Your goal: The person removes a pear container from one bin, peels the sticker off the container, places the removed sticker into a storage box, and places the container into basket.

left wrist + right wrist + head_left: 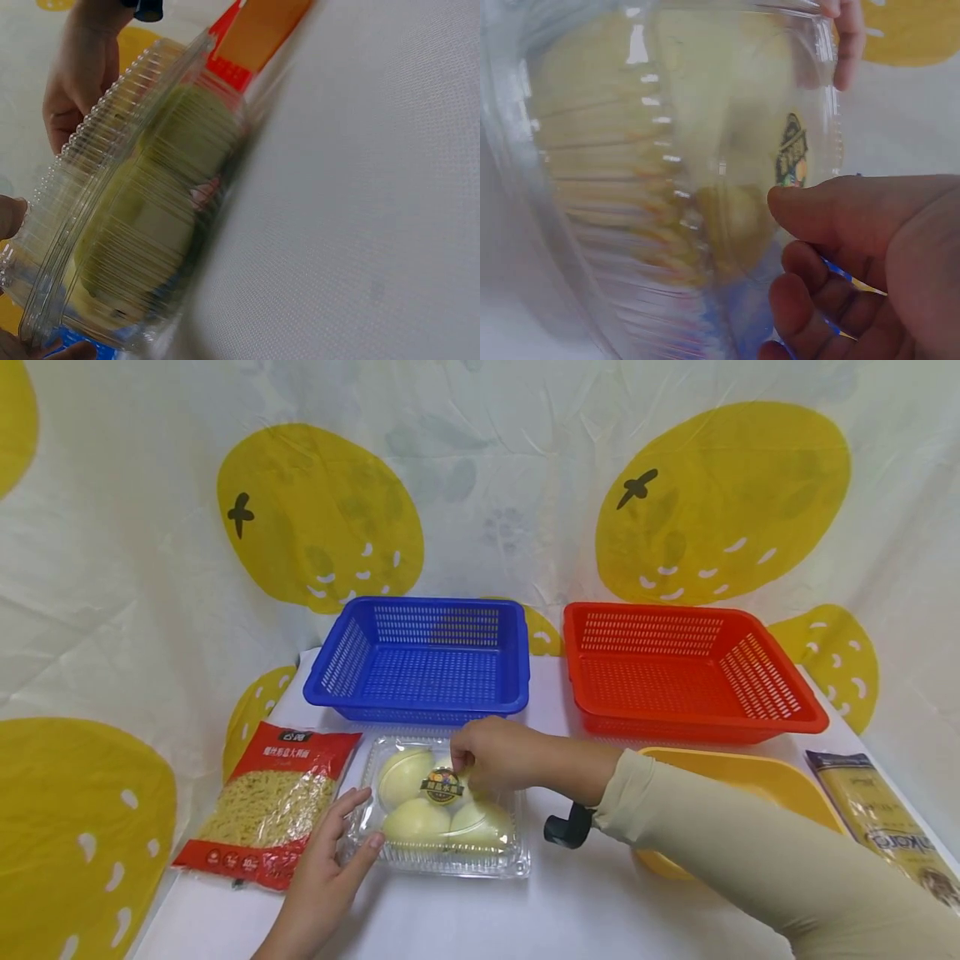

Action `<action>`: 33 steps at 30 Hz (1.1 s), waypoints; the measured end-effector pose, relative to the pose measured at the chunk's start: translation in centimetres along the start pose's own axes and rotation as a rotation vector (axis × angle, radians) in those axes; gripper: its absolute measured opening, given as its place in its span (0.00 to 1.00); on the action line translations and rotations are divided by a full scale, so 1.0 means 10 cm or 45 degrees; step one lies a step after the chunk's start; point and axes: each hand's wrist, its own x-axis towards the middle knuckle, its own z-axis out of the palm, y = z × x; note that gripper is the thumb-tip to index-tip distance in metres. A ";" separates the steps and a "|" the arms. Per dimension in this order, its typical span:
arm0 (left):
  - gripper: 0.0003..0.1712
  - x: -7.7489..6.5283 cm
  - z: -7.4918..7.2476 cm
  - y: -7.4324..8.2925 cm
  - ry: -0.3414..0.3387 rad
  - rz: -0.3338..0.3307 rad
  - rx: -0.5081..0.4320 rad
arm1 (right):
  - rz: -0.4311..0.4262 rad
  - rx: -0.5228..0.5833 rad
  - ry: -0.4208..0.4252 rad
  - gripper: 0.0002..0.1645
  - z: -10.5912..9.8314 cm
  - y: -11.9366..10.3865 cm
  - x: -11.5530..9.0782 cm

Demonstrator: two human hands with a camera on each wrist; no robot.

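Overall, your setup is backed by a pale curtain printed with big yellow fruit shapes. Before it you have a white-covered table. Back row on the table: red basket to the right, blue basket to the left, a narrow gap between them. A yellow basin sits nearer you, in front of the red basket; your beige sleeve crosses over part of it.

A red-ended bag of spiral pasta lies flat at your left. Just beside it, in front of the blue basket, is the clear plastic container, resting flat on the table with its lid down. A yellow packet lies to the right of the basin.

Your left hand is at the container's near left corner, thumb and fingers spread apart along its edge. Your right hand is over the rear right part of the lid, fingers curled in; you cannot tell from these views whether they pinch the plastic. Pale yellow-green fruits show through the lid. A black wrist device hangs below your right cuff. Smallest item: a dark round label on the lid, next to your right fingers.
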 end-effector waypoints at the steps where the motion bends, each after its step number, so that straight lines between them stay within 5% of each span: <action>1: 0.34 0.00 0.00 0.00 0.003 0.003 0.000 | -0.004 -0.017 0.009 0.11 0.01 0.00 0.00; 15: 0.34 0.00 0.00 0.01 -0.003 -0.008 0.005 | -0.092 -0.095 0.046 0.10 0.05 0.01 0.02; 24: 0.33 -0.01 0.00 -0.02 0.016 0.076 0.010 | -0.217 -0.315 0.018 0.10 0.05 -0.03 0.00; 33: 0.33 -0.01 -0.01 -0.02 0.015 0.068 0.018 | -0.641 -0.785 0.113 0.06 0.07 -0.01 0.00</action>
